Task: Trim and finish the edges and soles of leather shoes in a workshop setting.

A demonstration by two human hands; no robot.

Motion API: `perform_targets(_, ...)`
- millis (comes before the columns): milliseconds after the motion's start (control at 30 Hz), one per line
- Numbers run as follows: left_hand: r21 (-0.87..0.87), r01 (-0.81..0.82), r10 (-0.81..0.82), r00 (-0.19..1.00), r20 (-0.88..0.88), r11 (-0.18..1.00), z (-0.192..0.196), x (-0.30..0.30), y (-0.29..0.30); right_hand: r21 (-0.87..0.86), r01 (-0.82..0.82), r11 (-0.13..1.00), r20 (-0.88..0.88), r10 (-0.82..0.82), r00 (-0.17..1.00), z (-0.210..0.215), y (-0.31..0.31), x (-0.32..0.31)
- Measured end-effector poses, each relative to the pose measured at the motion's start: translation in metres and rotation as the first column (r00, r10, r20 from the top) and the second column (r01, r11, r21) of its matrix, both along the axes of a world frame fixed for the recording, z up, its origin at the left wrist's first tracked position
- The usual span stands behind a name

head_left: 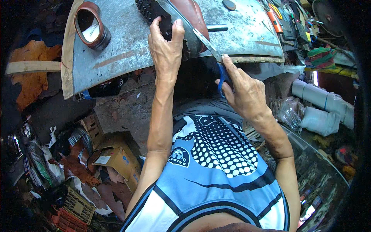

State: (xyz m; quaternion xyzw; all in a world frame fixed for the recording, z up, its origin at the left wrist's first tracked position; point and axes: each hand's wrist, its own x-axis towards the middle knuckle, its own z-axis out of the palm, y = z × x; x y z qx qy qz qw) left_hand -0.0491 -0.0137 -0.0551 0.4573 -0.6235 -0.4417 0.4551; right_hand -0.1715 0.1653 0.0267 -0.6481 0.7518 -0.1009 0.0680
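Observation:
A brown leather shoe (190, 14) lies at the table's far edge, cut off by the top of the picture. Against its left side is a black lugged rubber sole (146, 11). My left hand (167, 52) grips the sole's near end between thumb and fingers. In my right hand (247, 91) is a pair of scissors (211, 47) with blue handles, index finger stretched along them. The blade tips point up and left, beside the shoe's near end. Whether they touch it I cannot tell.
A brown leather, cup-like piece (105, 38), white inside, stands on the metal-topped table (127, 36). A metal bar (217, 27) and dark disc (229, 4) lie right of the shoe. Tools, including an orange-handled one (274, 21), crowd the right. Cardboard boxes (119, 158) and scraps lie lower left.

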Motion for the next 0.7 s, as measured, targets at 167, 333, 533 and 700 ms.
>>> perform_targets(167,-0.005,-0.004,0.004,1.0,-0.001,1.0,0.002,-0.001,-0.002,-0.071,-0.07,0.995,-0.103,0.063,0.993,-0.003,-0.004,-0.004)
perform_targets(333,0.018,0.003,-0.003,1.0,-0.021,1.0,0.004,0.001,-0.002,-0.267,-0.079,0.961,0.057,0.098,0.994,-0.006,-0.013,-0.022)
perform_targets(533,-0.007,-0.001,0.001,1.0,0.0,1.0,0.0,0.001,-0.003,-0.25,-0.038,0.967,0.12,0.07,0.99,-0.004,-0.002,-0.016)
perform_targets(700,0.029,0.011,-0.01,1.0,-0.019,1.0,0.003,0.002,0.001,-0.122,-0.037,0.992,0.037,0.041,0.998,-0.003,0.001,-0.01)
